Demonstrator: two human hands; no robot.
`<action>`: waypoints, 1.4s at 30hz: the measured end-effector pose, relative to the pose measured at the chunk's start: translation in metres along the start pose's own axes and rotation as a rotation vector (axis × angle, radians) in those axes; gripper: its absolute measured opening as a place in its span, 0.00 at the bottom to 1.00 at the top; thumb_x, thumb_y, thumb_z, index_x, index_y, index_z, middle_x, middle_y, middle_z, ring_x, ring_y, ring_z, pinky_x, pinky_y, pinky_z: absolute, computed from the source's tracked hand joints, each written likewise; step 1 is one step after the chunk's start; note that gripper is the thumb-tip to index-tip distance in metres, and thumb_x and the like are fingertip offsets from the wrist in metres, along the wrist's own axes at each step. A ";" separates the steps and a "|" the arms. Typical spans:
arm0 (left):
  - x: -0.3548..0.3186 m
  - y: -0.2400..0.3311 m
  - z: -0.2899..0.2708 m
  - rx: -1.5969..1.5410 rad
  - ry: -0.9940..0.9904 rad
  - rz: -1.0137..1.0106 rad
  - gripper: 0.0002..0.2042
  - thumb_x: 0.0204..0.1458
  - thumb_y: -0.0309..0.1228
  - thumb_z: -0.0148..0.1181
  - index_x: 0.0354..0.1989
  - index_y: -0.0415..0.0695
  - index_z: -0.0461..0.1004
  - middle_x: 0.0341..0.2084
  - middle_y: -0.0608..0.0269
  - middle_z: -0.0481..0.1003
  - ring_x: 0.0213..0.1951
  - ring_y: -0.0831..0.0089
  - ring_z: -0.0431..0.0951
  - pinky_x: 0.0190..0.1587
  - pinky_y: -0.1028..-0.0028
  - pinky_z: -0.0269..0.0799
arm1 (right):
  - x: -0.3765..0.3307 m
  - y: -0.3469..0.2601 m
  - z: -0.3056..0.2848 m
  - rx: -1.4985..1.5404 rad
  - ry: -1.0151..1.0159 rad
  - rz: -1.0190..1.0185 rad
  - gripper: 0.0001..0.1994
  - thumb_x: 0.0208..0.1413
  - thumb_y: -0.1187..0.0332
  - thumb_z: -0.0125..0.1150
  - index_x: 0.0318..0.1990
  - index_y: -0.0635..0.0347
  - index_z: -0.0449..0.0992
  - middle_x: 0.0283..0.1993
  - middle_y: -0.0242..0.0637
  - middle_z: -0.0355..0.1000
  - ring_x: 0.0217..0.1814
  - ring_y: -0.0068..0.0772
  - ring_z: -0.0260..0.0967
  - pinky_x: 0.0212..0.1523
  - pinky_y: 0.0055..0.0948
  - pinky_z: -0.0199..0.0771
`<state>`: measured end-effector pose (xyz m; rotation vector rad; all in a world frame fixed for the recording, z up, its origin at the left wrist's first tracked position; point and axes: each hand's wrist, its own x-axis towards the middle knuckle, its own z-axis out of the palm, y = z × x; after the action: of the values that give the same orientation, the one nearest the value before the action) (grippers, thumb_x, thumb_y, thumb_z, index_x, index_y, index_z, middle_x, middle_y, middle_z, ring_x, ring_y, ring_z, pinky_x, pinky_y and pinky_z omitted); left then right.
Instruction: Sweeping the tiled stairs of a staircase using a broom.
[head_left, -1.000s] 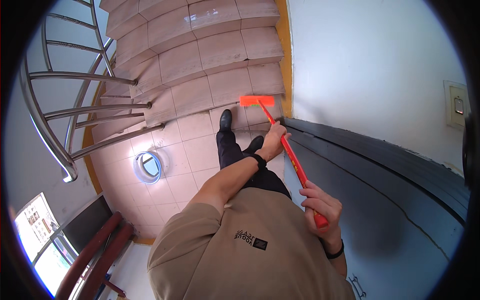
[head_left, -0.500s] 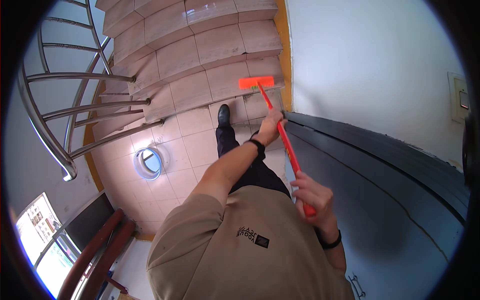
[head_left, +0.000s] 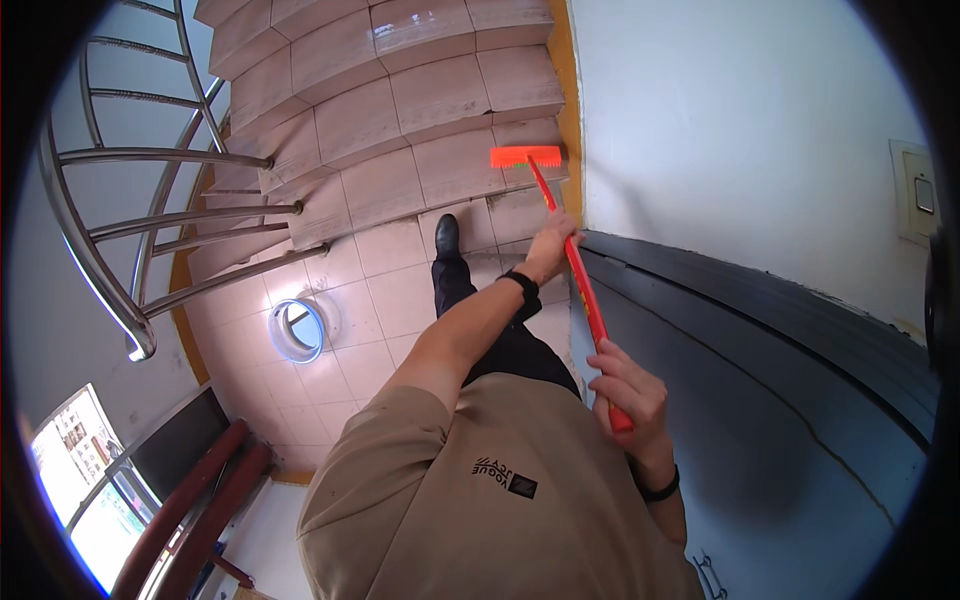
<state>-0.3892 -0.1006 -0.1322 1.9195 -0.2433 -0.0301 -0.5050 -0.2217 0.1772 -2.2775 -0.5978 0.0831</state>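
Both of my hands are closed around the red pole of a long-handled floor brush (head_left: 525,157). My left hand (head_left: 550,247) wraps the pole about midway along it. Close to my body, my right hand (head_left: 630,390) grips near the pole's end, whose tip shows below the fingers. The brush's orange head, with short bristles along its near edge, is at the right end of the lowest stair (head_left: 450,165), close to the yellow wall trim. Whether the bristles press on the tile cannot be made out.
A clear round bucket (head_left: 297,330) stands on the tiled floor (head_left: 385,300) to the left. A curved metal railing (head_left: 165,155) flanks the stairs. On the right are a white wall (head_left: 720,110) and a dark grey door (head_left: 720,370). Red pipes (head_left: 190,500) run at lower left.
The brush head has slid a little to the right, toward the wall trim. My left hand moved slightly right with the pole; my right hand stays almost in place.
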 end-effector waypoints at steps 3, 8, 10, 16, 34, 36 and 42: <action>-0.006 -0.009 -0.002 0.109 0.033 -0.002 0.08 0.51 0.28 0.61 0.30 0.40 0.67 0.33 0.49 0.70 0.44 0.47 0.70 0.46 0.56 0.70 | 0.005 0.008 0.006 0.040 0.009 0.006 0.09 0.33 0.84 0.60 0.24 0.62 0.73 0.37 0.44 0.77 0.49 0.53 0.77 0.45 0.38 0.79; -0.050 0.001 0.000 0.022 -0.077 -0.142 0.10 0.53 0.31 0.61 0.32 0.41 0.66 0.34 0.51 0.70 0.50 0.44 0.70 0.53 0.53 0.68 | -0.014 -0.009 -0.009 0.076 -0.110 -0.012 0.08 0.32 0.83 0.61 0.24 0.63 0.75 0.37 0.43 0.78 0.48 0.52 0.78 0.45 0.37 0.80; -0.061 0.010 0.000 0.039 -0.046 -0.091 0.10 0.53 0.31 0.61 0.32 0.41 0.66 0.34 0.51 0.70 0.51 0.43 0.69 0.56 0.53 0.67 | -0.019 -0.013 -0.018 0.095 -0.060 0.030 0.08 0.32 0.83 0.60 0.24 0.63 0.75 0.37 0.43 0.78 0.48 0.51 0.78 0.45 0.37 0.80; -0.042 0.023 0.002 0.104 0.006 -0.034 0.10 0.53 0.31 0.61 0.31 0.41 0.66 0.33 0.51 0.69 0.52 0.43 0.69 0.58 0.54 0.66 | -0.021 -0.012 -0.023 0.084 0.025 0.052 0.07 0.33 0.84 0.58 0.24 0.63 0.75 0.36 0.46 0.78 0.49 0.52 0.78 0.46 0.37 0.80; -0.042 0.030 0.000 0.094 -0.060 -0.087 0.09 0.52 0.31 0.61 0.30 0.41 0.67 0.33 0.49 0.71 0.52 0.41 0.69 0.64 0.51 0.61 | -0.019 -0.016 -0.034 0.179 0.094 0.134 0.08 0.36 0.86 0.55 0.26 0.65 0.75 0.38 0.49 0.78 0.51 0.54 0.77 0.49 0.37 0.77; -0.031 0.040 0.003 0.099 -0.069 -0.075 0.09 0.52 0.30 0.61 0.31 0.40 0.67 0.34 0.49 0.71 0.49 0.43 0.70 0.60 0.53 0.65 | -0.015 -0.016 -0.038 0.157 0.133 0.122 0.08 0.36 0.86 0.55 0.26 0.65 0.75 0.38 0.48 0.78 0.52 0.55 0.76 0.50 0.38 0.77; -0.014 0.035 -0.011 0.065 -0.023 -0.123 0.09 0.51 0.31 0.61 0.30 0.40 0.68 0.35 0.50 0.69 0.43 0.49 0.71 0.48 0.58 0.70 | -0.006 -0.010 -0.015 0.070 0.001 0.019 0.07 0.36 0.86 0.56 0.25 0.66 0.74 0.38 0.49 0.78 0.52 0.53 0.77 0.51 0.37 0.77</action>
<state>-0.4064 -0.0996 -0.0976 1.9982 -0.1432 -0.1280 -0.5108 -0.2284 0.1945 -2.2157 -0.5638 0.1103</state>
